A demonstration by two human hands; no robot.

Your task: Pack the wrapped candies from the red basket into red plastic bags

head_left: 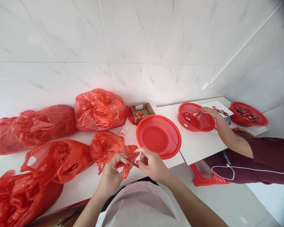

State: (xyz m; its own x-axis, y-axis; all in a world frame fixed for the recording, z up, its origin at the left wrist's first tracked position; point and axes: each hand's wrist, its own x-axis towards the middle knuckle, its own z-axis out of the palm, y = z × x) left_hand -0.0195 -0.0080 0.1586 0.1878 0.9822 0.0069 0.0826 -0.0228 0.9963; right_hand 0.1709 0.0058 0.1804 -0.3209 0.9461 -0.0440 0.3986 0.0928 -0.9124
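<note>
A small red plastic bag (106, 145) sits at the front of the white table, with its top gathered toward me. My left hand (112, 173) is closed around the twisted neck of this bag, and a loose red end pokes out below the fingers. Close beside it, my right hand (153, 165) is curled, its thumb and forefinger pinching a thin strip of the same bag's plastic. Just beyond my right hand stands a round red basket (156, 137) with mesh sides and nothing in it. What the bag contains is hidden by its crumpled plastic.
Several large red bags (99, 110) fill the table's left side. Behind the basket is a cardboard box (145, 110) with small red packets. At right, a co-worker's hand (209, 112) reaches over a second basket (195, 124); a third basket (262, 118) holds packets. A red stool (198, 179) stands below.
</note>
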